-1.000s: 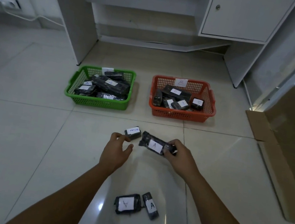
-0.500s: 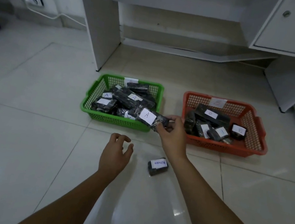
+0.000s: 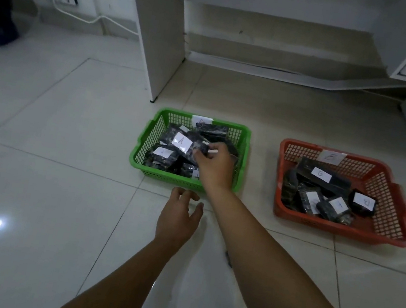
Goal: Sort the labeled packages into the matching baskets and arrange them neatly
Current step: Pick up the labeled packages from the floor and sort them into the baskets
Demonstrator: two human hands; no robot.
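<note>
A black package labelled A (image 3: 182, 141) lies atop the pile in the green basket (image 3: 142, 155) at frame centre, pinched at its right end by the right hand (image 3: 212, 164). Its long axis runs leftward from the fingers. The left hand (image 3: 178, 218), loosely spread and holding nothing, hovers just below the basket.

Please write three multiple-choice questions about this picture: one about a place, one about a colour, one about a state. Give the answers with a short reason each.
1. Where is the right hand?
A. over the green basket
B. over the red basket
C. on the floor

2. Which colour is the basket with the B tag?
A. green
B. blue
C. red

3. How is the left hand?
A. gripping a package
B. open, empty
C. inside a basket

Answers: 1 A, its fingers hold the package labelled A there; 2 C, the tag sits on its rim; 3 B, it holds nothing above the tile.
</note>
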